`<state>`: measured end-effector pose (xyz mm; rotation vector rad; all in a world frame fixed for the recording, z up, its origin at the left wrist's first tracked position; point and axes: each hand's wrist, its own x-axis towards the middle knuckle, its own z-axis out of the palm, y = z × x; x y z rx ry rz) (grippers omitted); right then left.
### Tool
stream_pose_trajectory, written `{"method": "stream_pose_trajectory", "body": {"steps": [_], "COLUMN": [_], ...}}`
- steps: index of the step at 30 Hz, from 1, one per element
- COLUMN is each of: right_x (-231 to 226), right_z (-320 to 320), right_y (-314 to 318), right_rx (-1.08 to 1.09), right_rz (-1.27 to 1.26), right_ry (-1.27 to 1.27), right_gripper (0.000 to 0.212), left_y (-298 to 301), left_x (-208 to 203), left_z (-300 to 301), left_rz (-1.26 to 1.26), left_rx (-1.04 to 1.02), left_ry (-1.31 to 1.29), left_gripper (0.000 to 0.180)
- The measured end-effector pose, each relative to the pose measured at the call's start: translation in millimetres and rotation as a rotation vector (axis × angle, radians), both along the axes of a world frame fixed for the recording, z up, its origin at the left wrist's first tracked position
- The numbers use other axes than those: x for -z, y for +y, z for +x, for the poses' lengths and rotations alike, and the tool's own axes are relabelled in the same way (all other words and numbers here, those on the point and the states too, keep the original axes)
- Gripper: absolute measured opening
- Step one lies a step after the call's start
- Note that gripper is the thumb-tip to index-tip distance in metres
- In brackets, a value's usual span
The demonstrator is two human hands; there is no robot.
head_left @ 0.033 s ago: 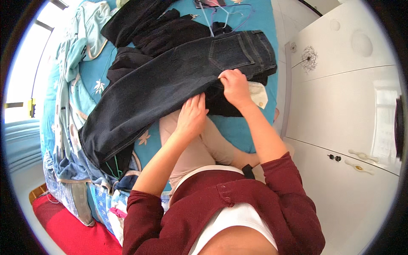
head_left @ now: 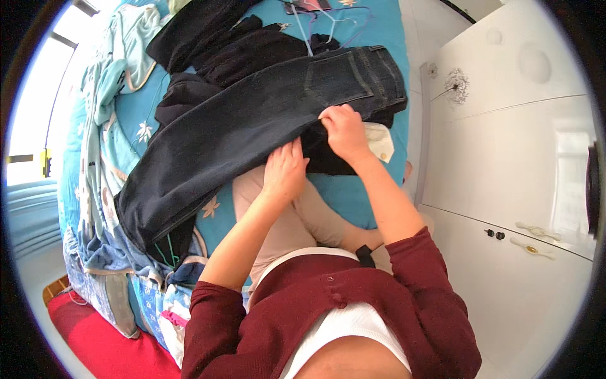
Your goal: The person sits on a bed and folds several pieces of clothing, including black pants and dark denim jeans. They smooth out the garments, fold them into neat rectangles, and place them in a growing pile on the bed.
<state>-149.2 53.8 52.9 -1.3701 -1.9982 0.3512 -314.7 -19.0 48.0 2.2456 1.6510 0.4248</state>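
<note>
Dark blue jeans (head_left: 233, 120) lie folded lengthwise across the bed, waistband and back pocket at the upper right, leg ends at the lower left. My right hand (head_left: 344, 132) pinches their near edge below the pocket. Just left of it, my left hand (head_left: 286, 170) rests on the same edge, fingers stretched out and fairly flat; its thumb is partly hidden. Black garments (head_left: 246, 54) are heaped behind the jeans, and more black cloth shows under them. A cream piece of fabric (head_left: 379, 141) with a button-like dot sticks out beside my right wrist.
Blue patterned bedding (head_left: 338, 192) spreads beneath the clothes and my legs. Light blue hangers (head_left: 309, 38) lie at the far side. A pale blue blanket (head_left: 136, 35) is bunched along the left. White cabinets (head_left: 499, 170) stand to the right, with something red (head_left: 110, 335) at the lower left.
The whole view has shifted very slightly. Both hands keep their places on the jeans.
</note>
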Motion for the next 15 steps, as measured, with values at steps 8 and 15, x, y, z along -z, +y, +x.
{"method": "stream_pose_trajectory", "body": {"steps": [8, 15], "right_x": [44, 49], "right_z": [112, 139], "right_y": [26, 79], "right_rx": [0.703, 0.698], "right_rz": [-0.27, -0.944], "right_ry": [0.715, 1.423], "right_gripper": [0.038, 0.053], "left_y": [29, 1], "left_x": [11, 18], "left_z": [35, 54], "left_rz": [-0.405, -0.153], "left_rx": [-0.351, -0.59], "left_ry": [-0.278, -0.734], "left_gripper": [0.061, 0.039]}}
